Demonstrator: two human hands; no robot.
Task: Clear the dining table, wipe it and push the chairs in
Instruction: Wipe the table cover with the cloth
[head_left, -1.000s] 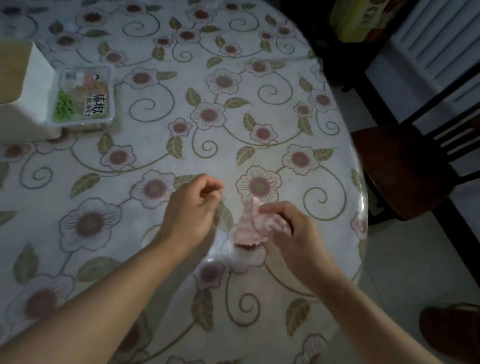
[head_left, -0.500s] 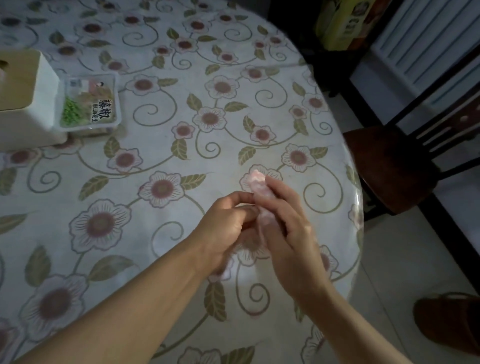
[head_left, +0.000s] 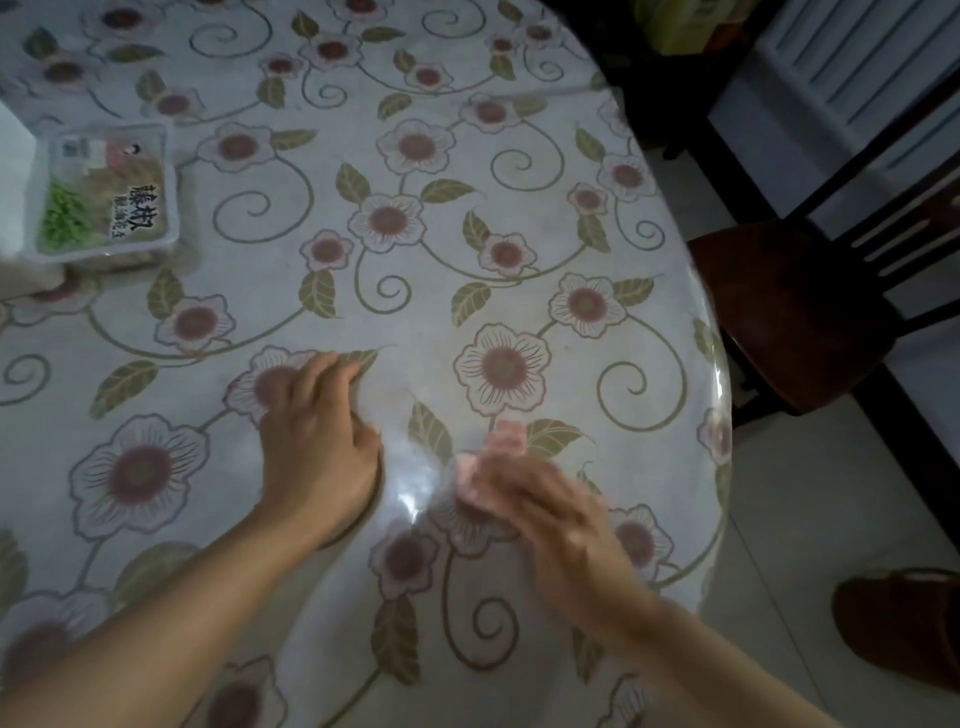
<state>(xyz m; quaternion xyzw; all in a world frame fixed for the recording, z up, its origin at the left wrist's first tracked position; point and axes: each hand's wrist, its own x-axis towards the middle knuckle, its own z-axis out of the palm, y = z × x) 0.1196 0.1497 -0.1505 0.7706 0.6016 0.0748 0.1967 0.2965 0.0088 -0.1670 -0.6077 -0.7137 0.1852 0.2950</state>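
Note:
A round dining table (head_left: 467, 218) carries a flowered cloth under clear plastic. My right hand (head_left: 550, 519) presses a small pink cloth (head_left: 493, 457) onto the table near its right edge; the hand is blurred by motion, and part of the cloth is hidden under my fingers. My left hand (head_left: 317, 436) rests flat on the tablecloth to the left of it, fingers slightly curled, holding nothing. A dark wooden chair (head_left: 800, 312) stands pulled out at the table's right side.
A sealed food tray with a green and white label (head_left: 104, 197) lies at the far left, beside a white box (head_left: 13, 208) cut off by the frame. A brown slipper (head_left: 904, 623) is on the tiled floor at lower right.
Both hands were together folding the pink cloth above the table. They have separated: the left hand went down flat to the left, and the right hand now moves the cloth on the surface.

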